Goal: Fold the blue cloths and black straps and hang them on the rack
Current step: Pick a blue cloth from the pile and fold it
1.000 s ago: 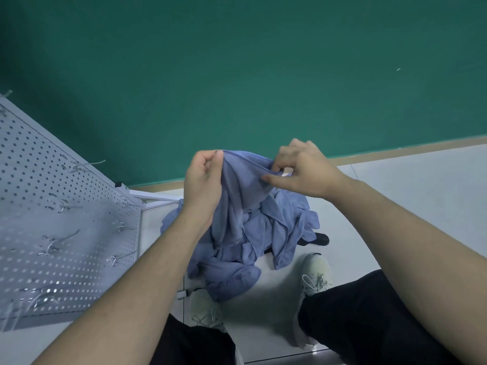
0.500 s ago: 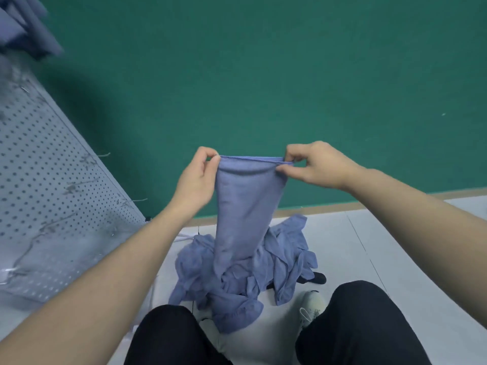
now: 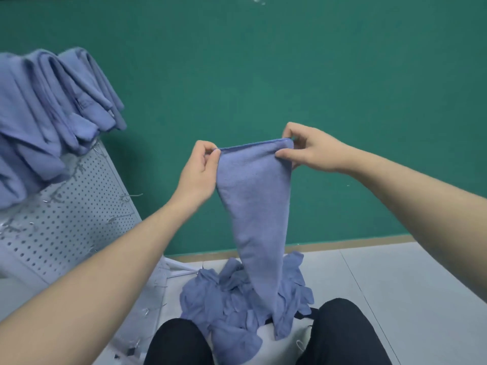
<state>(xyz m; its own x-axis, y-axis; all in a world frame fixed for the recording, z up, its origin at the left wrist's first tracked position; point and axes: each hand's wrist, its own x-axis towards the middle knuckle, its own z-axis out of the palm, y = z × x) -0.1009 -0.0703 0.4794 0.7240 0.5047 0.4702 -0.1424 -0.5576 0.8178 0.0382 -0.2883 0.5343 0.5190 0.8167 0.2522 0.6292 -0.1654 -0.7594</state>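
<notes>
Up high, both hands pinch one blue cloth by its top corners.
Left hand [image 3: 199, 168] and right hand [image 3: 311, 150] grasp the blue cloth [image 3: 259, 206], which hangs down over the heap of blue cloths [image 3: 224, 299] on the floor [image 3: 421, 285]; folded cloths [image 3: 52, 106] drape the pegboard rack [image 3: 79, 219] at left.

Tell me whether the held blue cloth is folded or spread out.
Not yet neatly folded: the blue cloth hangs lengthwise, its top edge stretched between the left hand and right hand, narrowing downward. Whether it is doubled, cannot tell.
</notes>
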